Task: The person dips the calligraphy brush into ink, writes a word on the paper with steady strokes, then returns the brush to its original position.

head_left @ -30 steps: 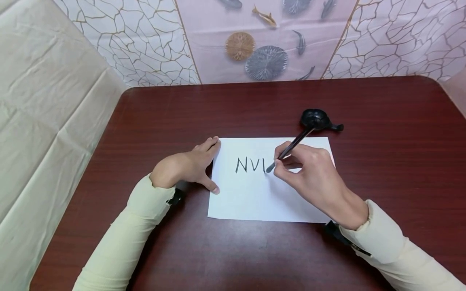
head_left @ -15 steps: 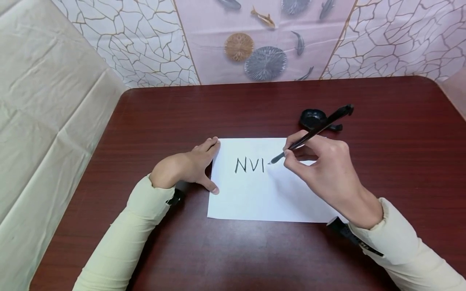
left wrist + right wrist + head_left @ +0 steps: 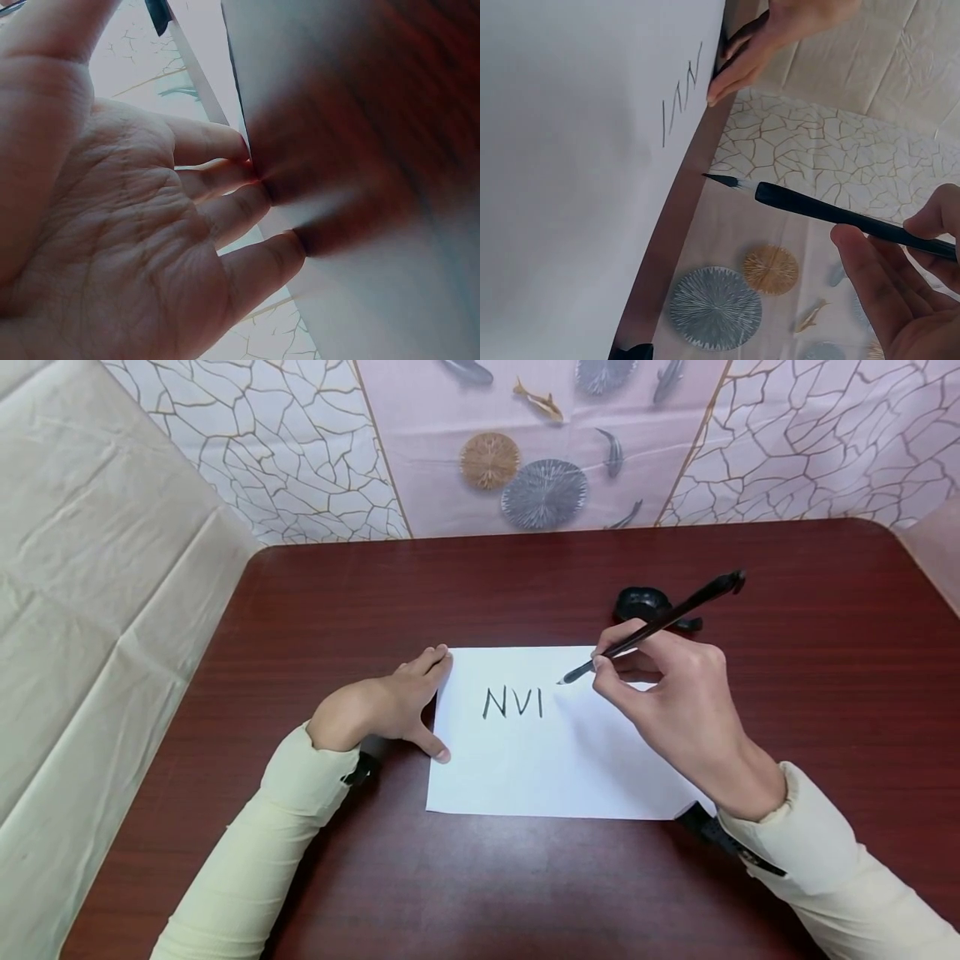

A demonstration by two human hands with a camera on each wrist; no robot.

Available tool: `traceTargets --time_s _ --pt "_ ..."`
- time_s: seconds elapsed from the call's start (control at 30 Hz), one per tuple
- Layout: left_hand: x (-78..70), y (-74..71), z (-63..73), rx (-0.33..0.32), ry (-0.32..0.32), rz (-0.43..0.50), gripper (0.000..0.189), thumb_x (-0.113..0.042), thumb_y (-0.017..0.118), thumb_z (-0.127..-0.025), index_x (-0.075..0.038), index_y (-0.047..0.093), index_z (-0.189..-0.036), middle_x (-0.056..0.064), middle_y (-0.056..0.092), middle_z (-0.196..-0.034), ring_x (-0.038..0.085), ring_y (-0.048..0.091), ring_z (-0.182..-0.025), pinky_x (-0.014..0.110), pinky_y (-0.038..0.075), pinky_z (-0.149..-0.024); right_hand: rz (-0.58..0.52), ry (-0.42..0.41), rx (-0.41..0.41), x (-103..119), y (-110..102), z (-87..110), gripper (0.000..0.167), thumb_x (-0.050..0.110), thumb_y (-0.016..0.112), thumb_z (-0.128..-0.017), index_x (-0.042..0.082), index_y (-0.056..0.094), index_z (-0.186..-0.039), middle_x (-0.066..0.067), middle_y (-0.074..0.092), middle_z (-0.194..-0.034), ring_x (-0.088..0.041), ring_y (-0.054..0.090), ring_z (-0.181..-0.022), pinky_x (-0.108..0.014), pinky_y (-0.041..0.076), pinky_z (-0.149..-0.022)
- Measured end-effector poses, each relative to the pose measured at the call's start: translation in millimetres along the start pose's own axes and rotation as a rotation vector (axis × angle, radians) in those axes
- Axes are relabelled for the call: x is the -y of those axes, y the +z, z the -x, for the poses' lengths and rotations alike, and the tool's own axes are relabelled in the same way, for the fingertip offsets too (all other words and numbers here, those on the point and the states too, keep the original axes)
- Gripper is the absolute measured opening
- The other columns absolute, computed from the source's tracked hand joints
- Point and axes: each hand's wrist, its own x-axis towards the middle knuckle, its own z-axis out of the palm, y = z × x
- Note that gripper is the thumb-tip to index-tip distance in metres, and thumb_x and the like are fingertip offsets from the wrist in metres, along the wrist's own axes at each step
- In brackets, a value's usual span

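Observation:
My right hand (image 3: 671,710) pinches a black-handled ink brush (image 3: 667,617) between thumb and fingers. In the right wrist view the brush tip (image 3: 721,179) is dark with ink and pale near the handle; it points toward the paper, apart from its surface. The white sheet of paper (image 3: 510,777) bears the black strokes "NVI" (image 3: 513,702) in its upper left part. My left hand (image 3: 382,706) rests at the sheet's left edge, thumb and fingers spread. In the left wrist view its fingertips (image 3: 289,244) touch down on the surface.
Behind the right hand stands a small black ink dish (image 3: 641,603) with a short handle, partly covered by the brush. The dark red-brown table (image 3: 337,602) ends at a patterned cloth (image 3: 525,443). A cream cloth (image 3: 112,610) hangs at the left.
The right hand has lifted the brush from the foot of the "I" stroke and shifted up and right, tilting the handle lower toward the right. The left hand stays in place.

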Motion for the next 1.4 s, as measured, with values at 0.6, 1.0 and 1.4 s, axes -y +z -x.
traceTargets --time_s 0.6,1.0,1.4 --pt "0.4 1.6 0.7 -0.006 -0.006 0.0 0.139 -0.048 0.092 -0.081 -0.003 -0.007 -0.168 0.014 -0.013 -0.177 0.032 -0.006 -0.163 0.052 0.016 -0.13 -0.02 0.029 0.028 -9.8 12.0 2.0 0.022 -0.016 0.069 -0.086 -0.002 0.072 -0.103 -0.008 0.074 -0.096 -0.019 0.078 -0.085 -0.01 0.055 -0.078" --pt "0.4 1.5 2.4 -0.012 0.003 0.006 0.139 -0.048 0.092 -0.08 -0.003 -0.006 -0.169 0.015 -0.012 -0.177 0.033 -0.006 -0.163 0.054 0.016 -0.129 0.004 0.024 0.038 -13.2 17.4 4.0 0.021 -0.014 0.069 -0.086 0.0 0.072 -0.101 -0.008 0.076 -0.096 -0.019 0.079 -0.084 -0.01 0.055 -0.078" --pt "-0.8 0.5 0.5 -0.01 0.007 0.001 0.14 -0.048 0.092 -0.081 -0.003 -0.007 -0.168 0.014 -0.012 -0.177 0.032 -0.007 -0.163 0.052 0.015 -0.13 0.014 0.026 0.055 -13.8 19.5 6.7 0.021 -0.014 0.069 -0.085 0.001 0.072 -0.099 -0.008 0.077 -0.095 -0.02 0.079 -0.084 -0.024 0.06 -0.074"
